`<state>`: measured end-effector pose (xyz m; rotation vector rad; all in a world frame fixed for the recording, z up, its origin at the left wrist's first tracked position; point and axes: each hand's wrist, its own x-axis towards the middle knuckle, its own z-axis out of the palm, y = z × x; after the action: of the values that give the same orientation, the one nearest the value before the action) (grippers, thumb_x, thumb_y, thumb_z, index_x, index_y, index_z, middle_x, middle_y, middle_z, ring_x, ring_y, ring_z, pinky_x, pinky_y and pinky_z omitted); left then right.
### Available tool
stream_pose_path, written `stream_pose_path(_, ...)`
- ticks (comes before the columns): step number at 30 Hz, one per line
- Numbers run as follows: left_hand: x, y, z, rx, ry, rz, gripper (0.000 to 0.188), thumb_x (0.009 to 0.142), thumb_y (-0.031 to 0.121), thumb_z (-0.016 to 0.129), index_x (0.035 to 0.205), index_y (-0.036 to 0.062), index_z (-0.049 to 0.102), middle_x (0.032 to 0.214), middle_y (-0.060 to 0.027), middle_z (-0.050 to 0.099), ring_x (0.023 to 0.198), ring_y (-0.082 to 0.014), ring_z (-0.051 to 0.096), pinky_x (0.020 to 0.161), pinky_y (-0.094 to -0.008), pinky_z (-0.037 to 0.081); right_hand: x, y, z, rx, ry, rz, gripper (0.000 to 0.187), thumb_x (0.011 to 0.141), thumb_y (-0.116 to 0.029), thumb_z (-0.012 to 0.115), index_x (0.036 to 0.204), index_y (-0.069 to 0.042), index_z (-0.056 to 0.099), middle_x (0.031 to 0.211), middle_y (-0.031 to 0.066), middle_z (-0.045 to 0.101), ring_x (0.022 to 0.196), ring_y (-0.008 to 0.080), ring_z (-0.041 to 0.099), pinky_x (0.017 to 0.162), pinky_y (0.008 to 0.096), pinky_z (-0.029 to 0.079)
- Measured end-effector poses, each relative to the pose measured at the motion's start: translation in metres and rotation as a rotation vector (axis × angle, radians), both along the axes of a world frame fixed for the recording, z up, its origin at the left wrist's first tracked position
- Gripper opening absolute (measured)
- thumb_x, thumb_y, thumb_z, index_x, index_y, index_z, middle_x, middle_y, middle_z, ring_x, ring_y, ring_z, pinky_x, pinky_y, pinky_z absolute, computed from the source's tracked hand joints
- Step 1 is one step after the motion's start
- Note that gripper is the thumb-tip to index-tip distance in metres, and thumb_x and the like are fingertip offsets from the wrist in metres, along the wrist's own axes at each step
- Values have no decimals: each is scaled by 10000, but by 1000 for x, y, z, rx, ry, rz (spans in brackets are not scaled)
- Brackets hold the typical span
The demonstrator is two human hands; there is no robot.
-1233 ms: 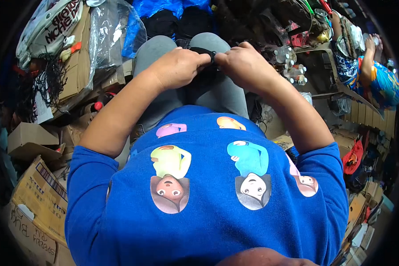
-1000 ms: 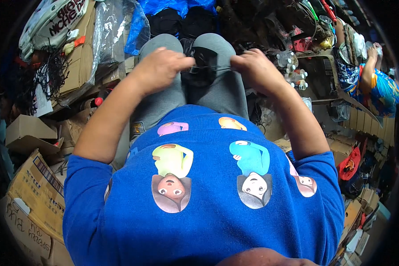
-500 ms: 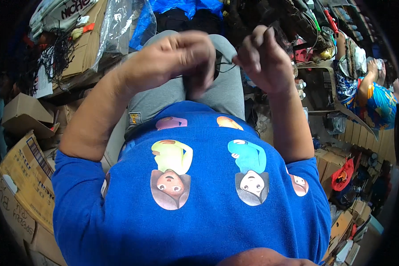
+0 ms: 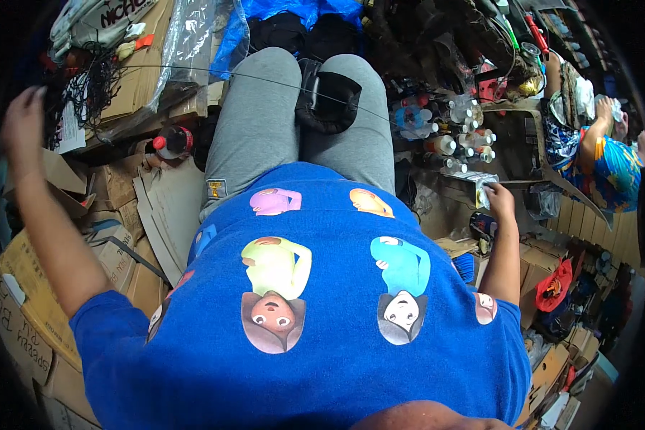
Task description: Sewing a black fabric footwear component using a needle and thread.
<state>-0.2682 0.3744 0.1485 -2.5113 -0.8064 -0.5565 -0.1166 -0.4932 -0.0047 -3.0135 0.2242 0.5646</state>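
Observation:
My left hand (image 4: 23,129) is stretched out to the far left beside a tangle of black cord (image 4: 93,93). Motion smears its fingers, so I cannot tell whether it grips anything. A thin black thread (image 4: 265,83) runs from near that tangle across my thighs to the right. On my lap, between the thighs, rests a black hollow item with a padded rim (image 4: 327,118), its exact kind unclear. Low on the right, my right hand (image 4: 502,199) has its fingers closed on a small clear packet (image 4: 483,192) with pale yellow in it.
Several plastic bottles (image 4: 466,132) are grouped right of my knees. A dark bottle with a red cap (image 4: 172,143) lies left of my thigh among cardboard pieces (image 4: 154,211). Blue plastic (image 4: 229,46) lies beyond my knees. Another person (image 4: 602,150) sits at the right.
Both hands have left the space above my lap: the left swung far out left, the right dropped to the lower right. The black item and the thread now show fully.

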Motion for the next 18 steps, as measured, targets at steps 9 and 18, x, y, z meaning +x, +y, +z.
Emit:
stream_pose_path(9, 122, -315, -111, -1179, 231, -1251, 277, 772, 153, 672, 1031, 55, 649, 1095, -98, 606, 1026, -239, 573, 855, -320, 458, 23, 280, 42, 980, 41, 473, 231, 760, -78, 680, 989, -47, 677, 925, 81, 635, 843, 146, 602, 767, 272, 465)
stream_pose_path(18, 156, -332, -117, -1465, 636, -1138, 208, 768, 176, 685, 917, 33, 659, 869, -81, 561, 887, -221, 566, 794, -321, 442, 44, 304, 29, 926, 8, 671, 170, 720, -50, 707, 887, -84, 711, 826, 31, 599, 795, 118, 585, 715, 266, 471)
